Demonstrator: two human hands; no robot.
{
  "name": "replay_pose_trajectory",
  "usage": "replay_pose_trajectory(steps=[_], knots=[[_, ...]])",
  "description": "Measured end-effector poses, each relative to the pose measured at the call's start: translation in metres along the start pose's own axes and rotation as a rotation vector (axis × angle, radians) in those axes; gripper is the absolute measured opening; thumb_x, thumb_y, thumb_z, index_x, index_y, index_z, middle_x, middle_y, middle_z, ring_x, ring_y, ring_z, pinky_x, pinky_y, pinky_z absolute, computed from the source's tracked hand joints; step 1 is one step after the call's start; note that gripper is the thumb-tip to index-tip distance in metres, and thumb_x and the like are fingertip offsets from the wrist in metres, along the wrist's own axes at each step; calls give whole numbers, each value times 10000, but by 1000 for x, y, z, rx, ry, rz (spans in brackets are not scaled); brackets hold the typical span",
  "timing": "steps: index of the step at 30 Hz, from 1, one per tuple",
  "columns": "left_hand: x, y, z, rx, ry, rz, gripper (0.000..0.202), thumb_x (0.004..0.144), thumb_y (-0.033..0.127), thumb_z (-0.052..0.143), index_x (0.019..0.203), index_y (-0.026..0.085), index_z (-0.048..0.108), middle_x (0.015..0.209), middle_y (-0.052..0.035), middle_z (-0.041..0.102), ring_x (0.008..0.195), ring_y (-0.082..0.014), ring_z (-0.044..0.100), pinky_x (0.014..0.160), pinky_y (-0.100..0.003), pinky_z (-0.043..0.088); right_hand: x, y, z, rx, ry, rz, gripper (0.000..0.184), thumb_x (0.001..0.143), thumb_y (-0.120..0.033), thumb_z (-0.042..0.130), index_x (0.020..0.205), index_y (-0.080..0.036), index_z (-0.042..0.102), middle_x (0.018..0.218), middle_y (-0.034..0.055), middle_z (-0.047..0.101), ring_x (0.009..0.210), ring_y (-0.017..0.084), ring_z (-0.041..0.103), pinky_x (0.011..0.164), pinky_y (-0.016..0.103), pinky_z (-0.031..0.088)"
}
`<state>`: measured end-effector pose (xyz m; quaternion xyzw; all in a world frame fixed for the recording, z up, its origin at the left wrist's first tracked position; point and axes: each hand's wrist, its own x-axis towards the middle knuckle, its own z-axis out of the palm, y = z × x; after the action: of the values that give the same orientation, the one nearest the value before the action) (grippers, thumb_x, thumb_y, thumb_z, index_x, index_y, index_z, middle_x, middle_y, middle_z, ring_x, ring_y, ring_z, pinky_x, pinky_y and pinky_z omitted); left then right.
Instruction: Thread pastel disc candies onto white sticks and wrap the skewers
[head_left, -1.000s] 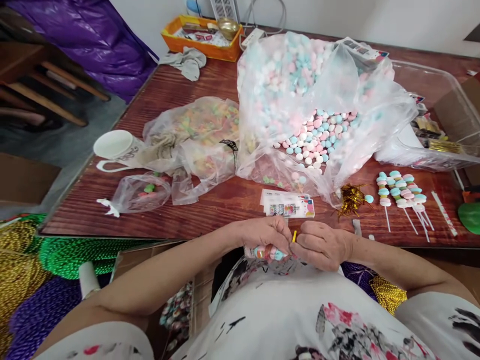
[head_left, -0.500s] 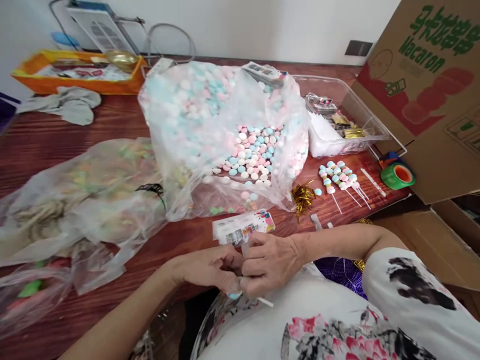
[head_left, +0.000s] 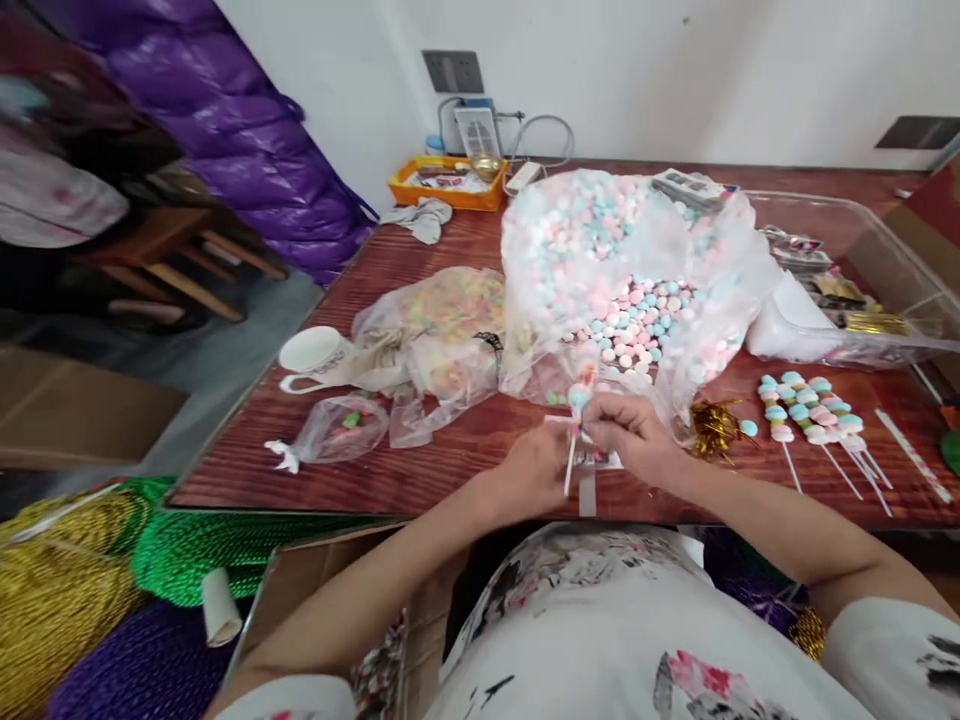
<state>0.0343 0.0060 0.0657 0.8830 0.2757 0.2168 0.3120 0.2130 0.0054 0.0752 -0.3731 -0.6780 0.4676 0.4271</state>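
Both hands meet over the near edge of the red-brown table (head_left: 450,460). My left hand (head_left: 536,468) is closed on the white stick of a candy skewer (head_left: 578,398) that stands upright, wrapped in clear film. My right hand (head_left: 626,430) pinches the wrap just below the pastel candies. Under the hands lies a small stack of printed cards (head_left: 600,458). Behind them a big clear bag (head_left: 637,280) is open on pink, blue and white candies. Several finished skewers (head_left: 806,405) lie to the right, beside a tuft of gold twist ties (head_left: 712,425).
A white mug (head_left: 311,352) lies on its side at left among clear bags of mixed sweets (head_left: 442,320). A clear plastic tray (head_left: 847,290) sits at right, an orange tray (head_left: 446,185) at the far edge. Green, gold and purple tinsel (head_left: 112,560) piles up lower left.
The hands rose from my lap to above the table edge, and the skewer now stands upright between them. The view has swung back to the left.
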Motion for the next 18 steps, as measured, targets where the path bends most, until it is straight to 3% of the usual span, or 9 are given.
replay_pose_trajectory(steps=[2, 4, 6, 8, 10, 13, 16, 18], knots=[[2, -13, -9, -285, 156, -136, 301, 954, 306, 432, 977, 134, 677, 853, -91, 675, 760, -175, 610, 692, -309, 505, -9, 2, 17, 110, -101, 59, 170, 833, -208, 493, 665, -193, 474, 580, -55, 412, 531, 82, 354, 504, 212, 300], [0, -17, -20, -438, 298, -144, 276, 944, 328, 485, 1000, 156, 693, 988, -104, 685, 910, -197, 630, 807, -339, 514, -14, 8, 26, 38, -154, 33, 158, 830, -183, 484, 673, -192, 491, 583, -53, 438, 534, 84, 368, 515, 214, 312], [-5, -15, -21, -479, 440, -121, 230, 868, 325, 631, 1047, 198, 701, 1222, -110, 627, 1150, -236, 558, 988, -388, 446, -10, 14, 25, -154, -70, -79, 161, 843, -154, 463, 694, -196, 505, 609, -39, 478, 562, 100, 404, 557, 235, 335], [-12, -14, -13, -615, 551, -187, 381, 819, 323, 699, 1189, 252, 643, 1358, -94, 543, 1249, -236, 491, 1056, -397, 392, 0, 19, 19, -387, 63, -264, 150, 856, -141, 449, 733, -201, 510, 644, -12, 511, 602, 129, 437, 615, 276, 348], [-19, -16, 0, -914, 515, -309, 480, 831, 353, 689, 1288, 270, 567, 1330, -89, 562, 1197, -215, 536, 1018, -380, 425, 8, 23, 15, -589, 111, -465, 122, 851, -133, 441, 781, -202, 513, 666, 15, 525, 634, 160, 448, 653, 315, 335], [-27, -21, 14, -1311, 325, -405, 378, 857, 438, 639, 1156, 206, 644, 1074, -82, 673, 971, -189, 632, 889, -352, 492, 11, 30, 19, -725, 68, -673, 132, 820, -108, 412, 828, -197, 509, 664, 27, 522, 631, 178, 424, 654, 334, 304], [-31, -23, 12, -1407, 330, -412, 361, 862, 495, 610, 1015, 178, 690, 930, -67, 687, 853, -173, 631, 804, -318, 501, 5, 36, 28, -780, 52, -685, 154, 787, -81, 411, 830, -188, 512, 661, 23, 517, 622, 176, 407, 651, 335, 284], [-32, -22, 5, -1360, 336, -405, 516, 854, 626, 531, 997, 160, 700, 937, -92, 684, 876, -195, 623, 802, -326, 497, 1, 38, 32, -808, 40, -665, 149, 775, -75, 418, 797, -191, 510, 649, 16, 499, 616, 173, 397, 647, 333, 270]])
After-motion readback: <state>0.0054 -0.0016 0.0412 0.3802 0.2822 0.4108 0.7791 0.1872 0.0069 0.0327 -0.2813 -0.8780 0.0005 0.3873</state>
